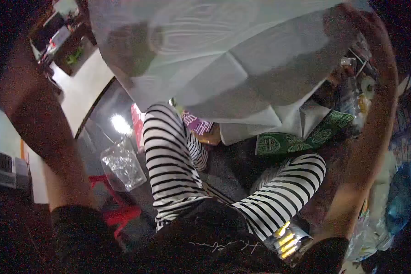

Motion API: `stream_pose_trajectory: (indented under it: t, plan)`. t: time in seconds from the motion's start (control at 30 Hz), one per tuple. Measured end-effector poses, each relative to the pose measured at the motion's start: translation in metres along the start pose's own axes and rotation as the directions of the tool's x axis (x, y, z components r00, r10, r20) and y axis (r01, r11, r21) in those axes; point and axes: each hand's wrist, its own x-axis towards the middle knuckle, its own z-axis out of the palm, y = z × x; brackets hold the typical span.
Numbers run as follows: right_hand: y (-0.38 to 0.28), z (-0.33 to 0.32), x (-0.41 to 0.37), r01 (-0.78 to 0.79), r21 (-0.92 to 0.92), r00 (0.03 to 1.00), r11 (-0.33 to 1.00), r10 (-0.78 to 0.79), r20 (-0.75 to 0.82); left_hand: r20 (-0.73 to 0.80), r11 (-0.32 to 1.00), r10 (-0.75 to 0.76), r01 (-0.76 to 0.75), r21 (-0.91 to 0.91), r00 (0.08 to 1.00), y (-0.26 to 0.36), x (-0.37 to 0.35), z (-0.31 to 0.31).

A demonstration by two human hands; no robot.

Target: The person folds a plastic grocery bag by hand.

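A large pale sheet (pixel 182 75) is raised in front of the body, above the striped trouser legs (pixel 169 155), with its lower edge hanging in loose folds toward the right knee. At its upper right edge the right hand (pixel 354 16) is shown only dimly, so whether a corner is grasped there cannot be told; the left hand is out of sight, its grip unknown, with only the left forearm (pixel 54 150) seen. Tension is best shared evenly between both sides, since the sharp creases near the middle could be set by slack. The lower edge is best kept free of the knees and of the green patterned piece (pixel 306 140) just below it, where snagging seems likeliest; the clear plastic packet (pixel 123 164) is better left aside.
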Motion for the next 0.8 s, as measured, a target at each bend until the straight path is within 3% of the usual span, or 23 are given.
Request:
stream_pose_trajectory:
  t: [0.1,0.17,0.27,0.33,0.37,0.43,0.5,0.6,0.7,0.77,0.8]
  plan:
    - [-0.011,-0.017,-0.008,0.012,-0.061,0.999,0.998,-0.015,-0.048,-0.179,0.964,-0.241,0.257,0.073,0.954,-0.051,-0.079,-0.061]
    - [-0.023,-0.032,-0.014,0.023,-0.099,0.994,0.995,-0.033,-0.103,-0.222,0.892,-0.437,0.452,0.017,0.871,-0.083,-0.154,-0.061]
    - [-0.044,-0.064,-0.022,0.023,-0.164,0.977,0.986,-0.057,-0.208,0.032,0.63,-0.763,0.755,-0.181,0.645,-0.108,-0.254,0.019]
    - [-0.062,-0.088,-0.028,0.03,-0.217,0.958,0.976,-0.091,-0.273,0.295,0.323,-0.853,0.88,-0.348,0.43,-0.103,-0.277,0.082]
    - [-0.075,-0.098,-0.031,0.036,-0.239,0.945,0.97,-0.111,-0.308,0.417,0.071,-0.86,0.879,-0.471,0.293,-0.092,-0.272,0.11]
    - [-0.089,-0.116,-0.053,0.03,-0.279,0.917,0.96,-0.138,-0.375,0.633,-0.159,-0.754,0.888,-0.432,0.173,-0.102,-0.268,0.165]
    - [-0.105,-0.116,-0.083,0.007,-0.312,0.884,0.95,-0.152,-0.443,0.867,-0.314,-0.428,0.858,-0.407,0.254,-0.107,-0.255,0.211]
    - [-0.117,-0.104,-0.148,-0.058,-0.341,0.844,0.938,-0.136,-0.518,0.935,-0.376,-0.328,0.891,-0.257,0.131,-0.124,-0.262,0.31]
    - [-0.112,-0.07,-0.251,-0.137,-0.314,0.81,0.939,-0.076,-0.582,0.991,-0.357,-0.089,0.926,-0.125,0.099,-0.062,-0.225,0.361]
    - [-0.117,-0.044,-0.292,-0.176,-0.285,0.792,0.942,-0.036,-0.609,0.92,-0.188,-0.286,0.926,-0.328,0.268,-0.036,-0.219,0.385]
    - [-0.121,-0.036,-0.307,-0.189,-0.269,0.785,0.944,-0.02,-0.62,0.942,-0.285,-0.185,0.902,-0.326,0.282,-0.047,-0.233,0.406]
